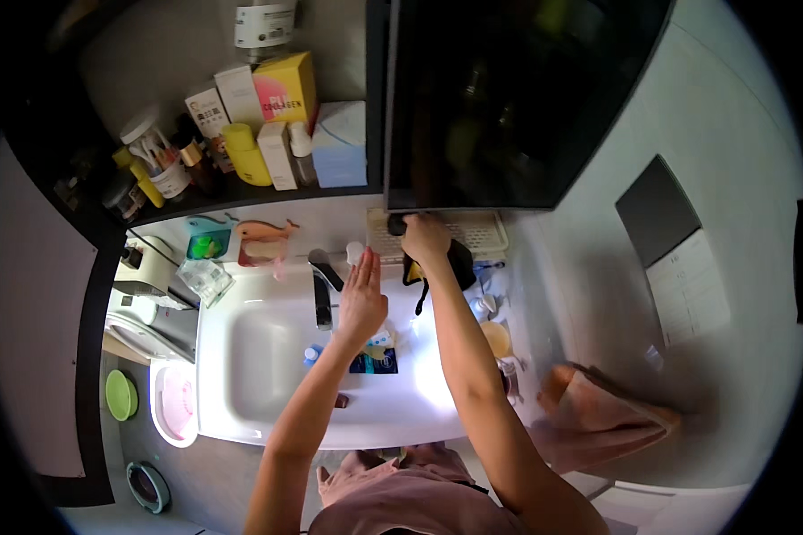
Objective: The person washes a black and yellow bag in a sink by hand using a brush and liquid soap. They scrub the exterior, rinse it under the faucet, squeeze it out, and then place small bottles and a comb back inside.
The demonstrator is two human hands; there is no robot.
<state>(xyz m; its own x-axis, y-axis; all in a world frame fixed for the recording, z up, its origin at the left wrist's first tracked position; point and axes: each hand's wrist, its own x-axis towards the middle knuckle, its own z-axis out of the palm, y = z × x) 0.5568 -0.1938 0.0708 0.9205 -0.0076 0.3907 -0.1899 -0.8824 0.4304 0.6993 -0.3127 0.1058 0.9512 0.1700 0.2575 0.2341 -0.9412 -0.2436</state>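
My right hand [426, 237] is closing its fingers on a small black object [396, 225] at the cream slotted tray [486, 230], its shape and direction hidden. My left hand [363, 299] is hovering flat, fingers together, beside the chrome faucet [322, 285].

From up here I see two bare forearms, no sleeves reaching the wrists, no watch or rings that I can make out. Below them I see a dusty-pink garment [401, 495], soft and creased, folded across the front.
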